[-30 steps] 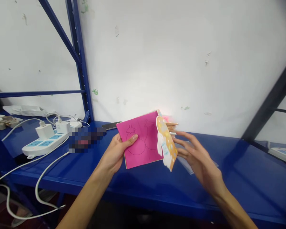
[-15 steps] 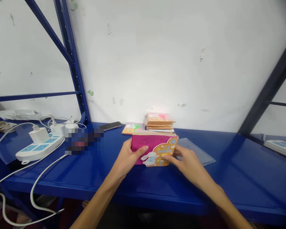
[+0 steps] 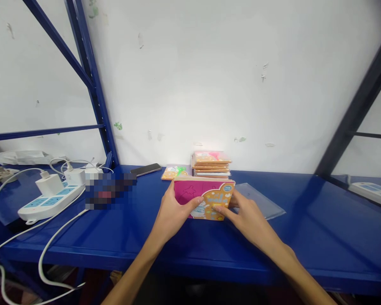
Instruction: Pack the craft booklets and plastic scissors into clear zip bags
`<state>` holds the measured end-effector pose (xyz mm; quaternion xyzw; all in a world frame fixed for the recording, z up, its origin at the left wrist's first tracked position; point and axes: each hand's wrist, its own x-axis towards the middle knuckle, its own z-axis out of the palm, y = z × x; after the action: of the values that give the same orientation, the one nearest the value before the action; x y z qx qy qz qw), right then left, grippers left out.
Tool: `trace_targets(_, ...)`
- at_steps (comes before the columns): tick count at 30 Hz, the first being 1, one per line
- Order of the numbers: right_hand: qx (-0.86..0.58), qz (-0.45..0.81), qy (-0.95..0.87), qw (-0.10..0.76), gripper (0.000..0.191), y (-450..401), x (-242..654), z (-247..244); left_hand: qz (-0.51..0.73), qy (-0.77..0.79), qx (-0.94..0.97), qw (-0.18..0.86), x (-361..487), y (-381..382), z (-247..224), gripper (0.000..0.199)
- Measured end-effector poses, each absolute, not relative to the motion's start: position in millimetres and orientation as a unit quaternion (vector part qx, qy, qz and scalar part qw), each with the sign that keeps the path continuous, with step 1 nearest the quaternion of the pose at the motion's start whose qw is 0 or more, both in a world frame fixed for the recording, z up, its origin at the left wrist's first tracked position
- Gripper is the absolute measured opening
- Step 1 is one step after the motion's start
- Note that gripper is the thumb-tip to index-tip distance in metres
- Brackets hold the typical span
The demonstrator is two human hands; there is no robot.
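Head view | left hand (image 3: 173,214) and right hand (image 3: 247,212) grip the booklet (image 3: 220,195) at opposite sides — held upright before the stack (image 3: 211,166) | risk — uneven squeeze could crease it or let it slip.

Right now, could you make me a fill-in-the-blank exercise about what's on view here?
The book is held by the left hand and the ____ hand.
The clear sleeve lies on the ____ table.
As pictured, the phone lies to the ____ of the stack of books.
Missing words: right; blue; left.
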<state>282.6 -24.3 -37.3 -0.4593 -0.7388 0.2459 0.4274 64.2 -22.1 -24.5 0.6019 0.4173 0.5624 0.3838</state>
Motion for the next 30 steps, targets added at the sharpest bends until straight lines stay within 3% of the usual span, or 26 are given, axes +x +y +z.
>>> trace_targets(3, -0.452, 0.167, -0.724, 0.493, 0.076, -28.7, 280.1, -32.4, 0.569, 0.389, 0.596, 0.412, 66.7, -20.1, -25.3, 0.055)
trace_targets(9, -0.448, 0.077, -0.772, 0.445, 0.053, -28.3, 282.6, -26.5, 0.57, 0.4, 0.59, 0.408, 74.8, -21.9, -25.3, 0.054)
trace_targets(14, -0.438, 0.058, -0.774, 0.453, 0.064, -25.9, 283.6, -28.1, 0.558, 0.391, 0.584, 0.44, 72.6, -20.5, -28.3, 0.047)
trace_targets(20, -0.423, 0.014, -0.795, 0.434, 0.054, -25.2, 286.4, -26.3, 0.544, 0.399, 0.597, 0.434, 71.3, -15.8, -35.9, 0.053)
trace_targets(24, -0.448, 0.037, -0.785, 0.426, 0.057, -24.1, 287.2, -26.4, 0.54, 0.412, 0.616, 0.398, 71.0, -14.5, -37.3, 0.056)
trace_targets(30, -0.449, 0.097, -0.797, 0.393, 0.061, -28.0, 289.1, -18.9, 0.536, 0.408, 0.614, 0.411, 73.4, -21.1, -32.0, 0.043)
